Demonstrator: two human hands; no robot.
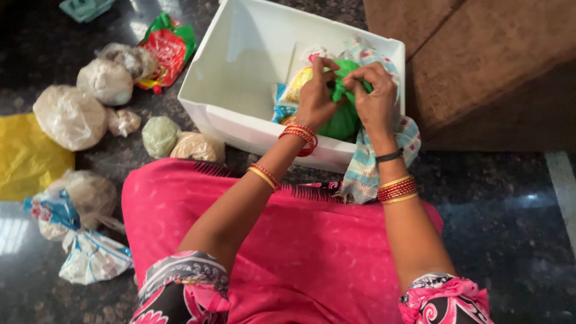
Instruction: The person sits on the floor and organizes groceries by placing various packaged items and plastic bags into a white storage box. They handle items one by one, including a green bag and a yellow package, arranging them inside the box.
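Both hands are pinched shut on the neck of the green plastic bag [343, 117]: left hand [317, 96] and right hand [375, 96] working the knot, by the look of it. The bag sits in the white plastic bin [240, 66], at its right front corner, on the floor. Next move likely needs a fingertip pull on the twisted neck while keeping the bag body down.

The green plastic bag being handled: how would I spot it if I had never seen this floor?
Find the white rectangular plastic bin on the dark stone floor. At its right end, above a checked cloth draped over the rim, the left hand and right hand pinch the round green plastic bag at its top. It is the only solid green bundle inside the bin.
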